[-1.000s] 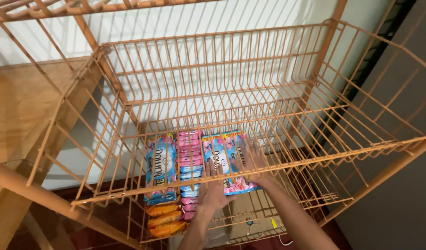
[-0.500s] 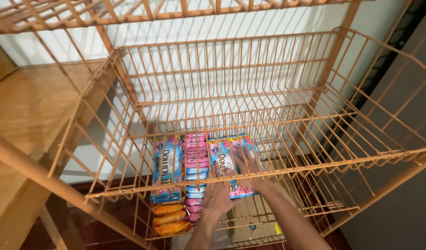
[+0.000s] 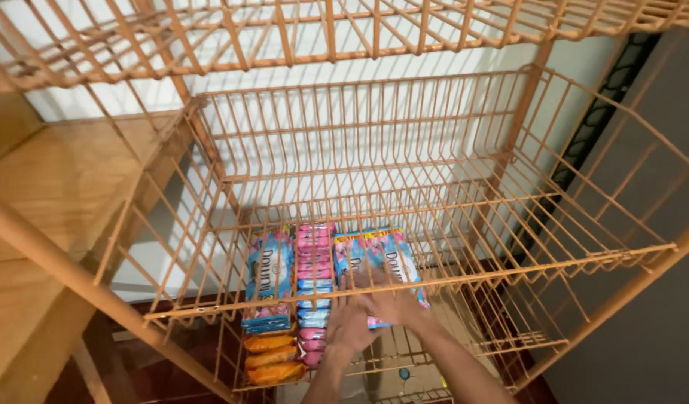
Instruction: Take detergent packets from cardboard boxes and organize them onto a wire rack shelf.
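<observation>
On the lower shelf of an orange wire rack (image 3: 449, 280) lie rows of packets. My right hand (image 3: 389, 299) rests flat, fingers spread, on the near end of the blue and pink packets (image 3: 378, 254) at the right of the row. My left hand (image 3: 346, 329) sits just beside it, over the near end of the pink sachet stack (image 3: 314, 254); its fingers are partly hidden. A blue packet stack (image 3: 268, 280) lies further left, with orange packets (image 3: 273, 357) in front of it.
Wire bars of the middle shelf (image 3: 404, 288) cross in front of both hands. An upper wire shelf (image 3: 322, 37) spans the top. A wooden surface (image 3: 52, 194) stands at the left, a white wall behind, a dark wall at the right.
The view has tilted up slightly, bringing the upper shelf in. Both hands stay on the packets, with the right hand's fingers spread a little further over the blue and pink packets.
</observation>
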